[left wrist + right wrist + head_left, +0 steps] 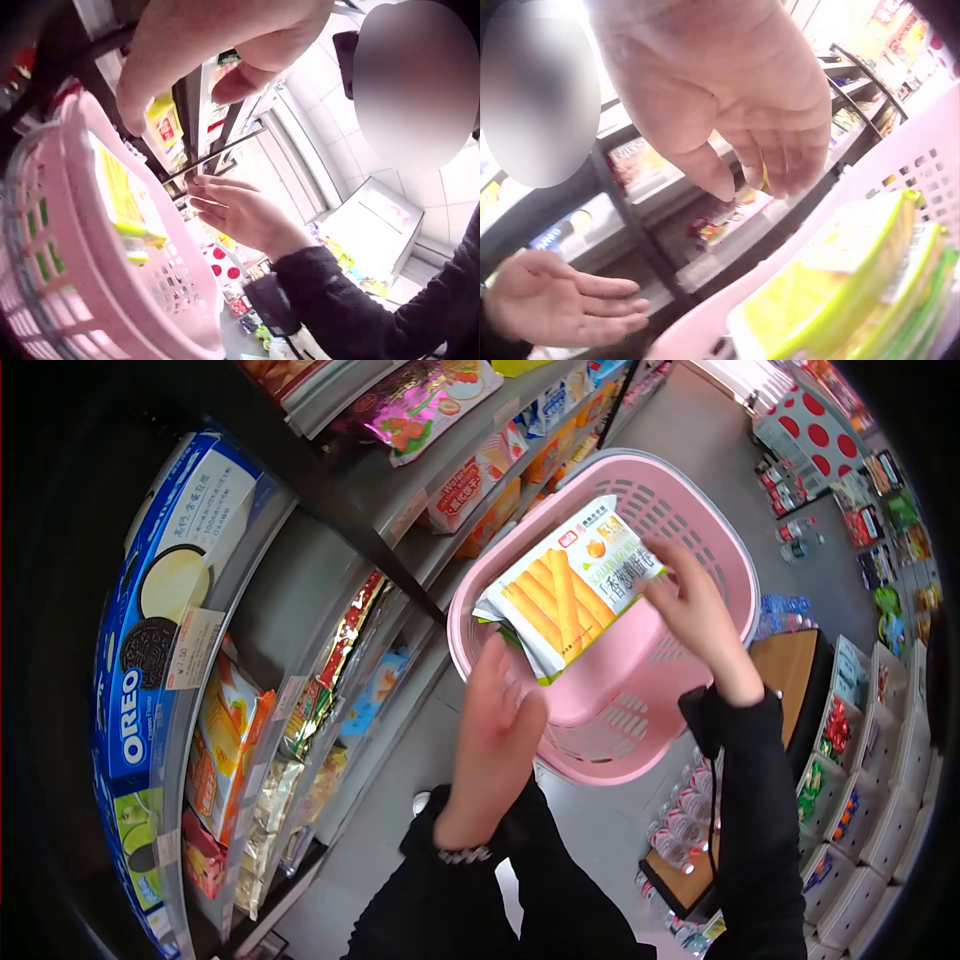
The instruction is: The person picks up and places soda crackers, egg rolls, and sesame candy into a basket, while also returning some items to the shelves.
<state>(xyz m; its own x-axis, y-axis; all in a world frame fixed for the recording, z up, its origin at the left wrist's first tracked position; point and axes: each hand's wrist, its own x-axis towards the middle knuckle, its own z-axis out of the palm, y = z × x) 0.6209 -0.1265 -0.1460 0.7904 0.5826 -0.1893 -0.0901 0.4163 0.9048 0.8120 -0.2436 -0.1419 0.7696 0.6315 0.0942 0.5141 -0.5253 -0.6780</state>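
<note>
A white and yellow snack package (570,595) with breadstick pictures lies in a pink basket (742,560). The right wrist view shows further packages (922,300) under the top package (817,277). My left hand (490,745) is held at the near-left side of the package, fingers extended and holding nothing. From the right, my right hand (700,615) overlaps the package's edge in the head view. In the right wrist view that hand (720,97) hangs above the basket, fingers loosely bent and apart from the packages. The left wrist view also shows my right hand (247,217) empty.
Shelves on the left hold an Oreo box (150,650) and several snack packs. Bottles (685,825) stand on a low wooden stand (670,870) at the lower right. White bins (885,800) with goods line the right side. Grey floor (385,830) shows below the basket.
</note>
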